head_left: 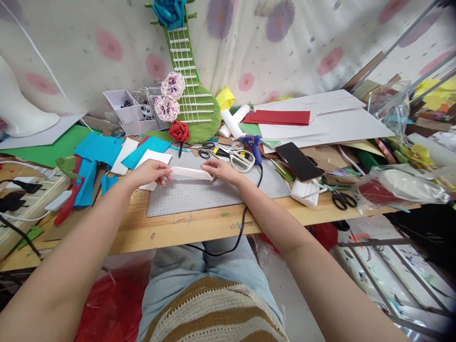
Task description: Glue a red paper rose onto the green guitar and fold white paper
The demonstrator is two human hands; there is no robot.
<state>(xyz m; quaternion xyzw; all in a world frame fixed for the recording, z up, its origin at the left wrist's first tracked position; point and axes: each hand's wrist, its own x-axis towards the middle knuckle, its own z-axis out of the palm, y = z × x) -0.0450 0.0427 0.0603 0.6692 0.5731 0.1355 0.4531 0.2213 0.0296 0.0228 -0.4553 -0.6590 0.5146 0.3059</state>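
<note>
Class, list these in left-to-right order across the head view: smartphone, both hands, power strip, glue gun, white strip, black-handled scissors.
Power strip → left hand → white strip → right hand → blue glue gun → black smartphone → black-handled scissors.

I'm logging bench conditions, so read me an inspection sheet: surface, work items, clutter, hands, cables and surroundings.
Surface: pale wooden table, grey gridded cutting mat on top.
Work items: thin white paper strip, over the mat.
Clutter: bright blue paper pieces, blue glue gun, black rectangular phone.
Hands: left hand and right hand each grip one end of the strip.
Cables: black cord crosses the table's front edge.
Surroundings: white flower-patterned curtain behind.
</note>
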